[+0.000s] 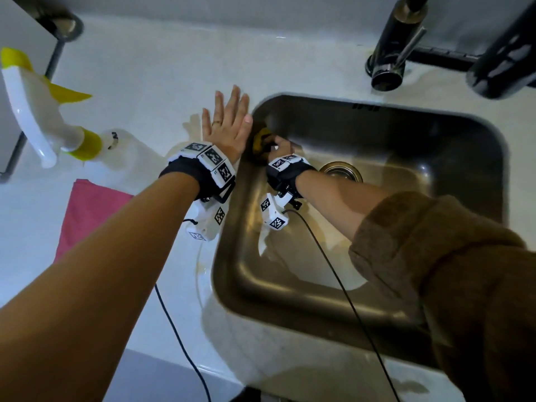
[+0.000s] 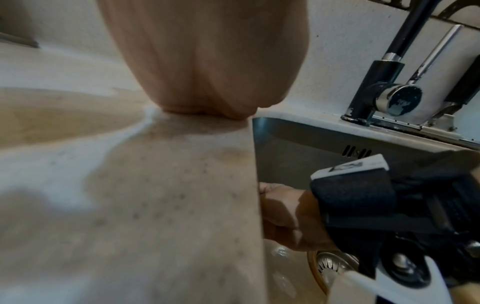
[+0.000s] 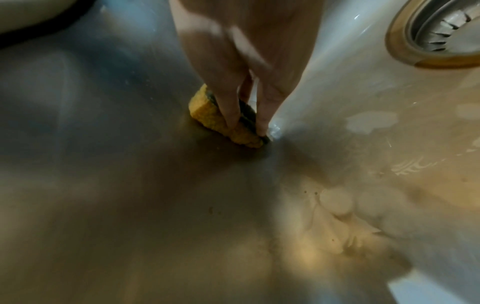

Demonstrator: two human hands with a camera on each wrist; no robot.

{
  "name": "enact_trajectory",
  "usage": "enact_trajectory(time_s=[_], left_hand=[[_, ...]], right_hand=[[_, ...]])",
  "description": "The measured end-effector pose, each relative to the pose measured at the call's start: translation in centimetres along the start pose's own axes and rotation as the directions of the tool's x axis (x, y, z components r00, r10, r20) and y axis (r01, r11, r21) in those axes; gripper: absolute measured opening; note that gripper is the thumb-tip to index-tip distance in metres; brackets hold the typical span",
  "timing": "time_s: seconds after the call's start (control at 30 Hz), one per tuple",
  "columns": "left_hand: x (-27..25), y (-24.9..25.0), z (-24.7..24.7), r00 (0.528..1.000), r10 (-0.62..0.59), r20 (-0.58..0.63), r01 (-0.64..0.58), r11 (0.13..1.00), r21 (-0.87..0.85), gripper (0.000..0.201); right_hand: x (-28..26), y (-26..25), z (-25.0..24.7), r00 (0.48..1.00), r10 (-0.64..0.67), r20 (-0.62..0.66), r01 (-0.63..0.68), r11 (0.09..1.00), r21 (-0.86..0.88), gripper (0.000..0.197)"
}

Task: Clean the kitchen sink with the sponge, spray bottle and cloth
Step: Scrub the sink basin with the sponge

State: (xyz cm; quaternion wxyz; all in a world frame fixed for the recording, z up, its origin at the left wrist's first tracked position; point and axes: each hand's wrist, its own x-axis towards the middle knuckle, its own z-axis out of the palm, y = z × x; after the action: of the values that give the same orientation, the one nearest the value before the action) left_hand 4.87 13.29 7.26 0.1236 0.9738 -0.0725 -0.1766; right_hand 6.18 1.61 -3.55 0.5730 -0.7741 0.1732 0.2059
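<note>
I am observing the right hand (image 1: 280, 146) gripping the yellow sponge (image 3: 221, 119) and pressing it against the left wall of the steel sink (image 1: 377, 134), near the far left corner. The left hand (image 1: 227, 123) is lying flat on the white table (image 1: 145, 82) at the sink's rim, fingers spread wide and holding nothing. The spray bottle (image 1: 58, 129) and pink cloth (image 1: 87, 210) are sitting on the table to the left.

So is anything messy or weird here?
Yes: brownish wet patches stain the white counter beside the sink, around the flat left hand. Small dark specks dot the sink floor near the sponge.
</note>
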Motion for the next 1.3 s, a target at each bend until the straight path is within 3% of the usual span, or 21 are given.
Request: enact_trajectory(time_s=[0.1,0.2,0.37,0.47,0.57,0.7,0.77,0.87,1.03,1.3], left_hand=[[0.1,-0.1,0.0,1.0,0.006,-0.004,-0.006,1.0,-0.009,0.05],[0.0,0.0,0.0,1.0,0.003,0.001,-0.003,1.0,-0.014,0.05],[-0.1,0.1,-0.1,1.0,-0.007,-0.006,0.007,1.0,0.0,0.05],[-0.1,0.2,-0.2,1.0,-0.016,0.003,0.016,1.0,0.003,0.05],[0.0,0.1,-0.2,0.999,-0.028,0.017,0.028,1.0,0.007,0.05],[0.1,0.0,-0.2,1.0,-0.018,0.007,0.018,1.0,0.012,0.05],[0.1,-0.2,-0.1,1.0,-0.009,0.005,0.009,1.0,0.016,0.05],[0.1,-0.2,-0.1,1.0,-0.004,0.006,0.004,1.0,0.023,0.05],[0.1,-0.1,-0.2,1.0,-0.009,0.0,0.009,1.0,0.03,0.05],[-0.1,0.5,-0.3,1.0,-0.027,0.001,0.027,0.999,0.045,0.05]], right_hand=[[-0.6,0.7,0.6,0.998,-0.039,-0.055,0.045,0.994,0.099,0.032],[-1.1,0.6,0.6,0.999,-0.003,0.04,0.003,1.0,-0.014,0.038],[-2.5,1.9,0.8,0.992,-0.026,0.121,0.041,0.991,-0.124,0.037],[-3.4,3.9,0.9,0.98,-0.015,0.197,0.015,1.0,-0.001,0.023],[-3.5,4.8,0.5,0.996,0.025,0.083,-0.036,0.99,0.136,0.026],[-1.8,2.4,-1.2,0.99,-0.042,-0.137,0.065,0.983,0.171,0.033],[-0.6,1.2,-1.2,0.979,-0.095,-0.18,0.116,0.987,0.11,0.029],[-0.2,-0.2,-1.1,0.983,-0.139,-0.119,0.135,0.99,-0.047,0.027],[-1.0,0.2,-0.1,0.995,-0.014,0.097,0.033,0.981,-0.192,0.047],[-5.7,2.4,2.4,0.989,0.037,0.144,-0.005,0.977,-0.212,0.039]])
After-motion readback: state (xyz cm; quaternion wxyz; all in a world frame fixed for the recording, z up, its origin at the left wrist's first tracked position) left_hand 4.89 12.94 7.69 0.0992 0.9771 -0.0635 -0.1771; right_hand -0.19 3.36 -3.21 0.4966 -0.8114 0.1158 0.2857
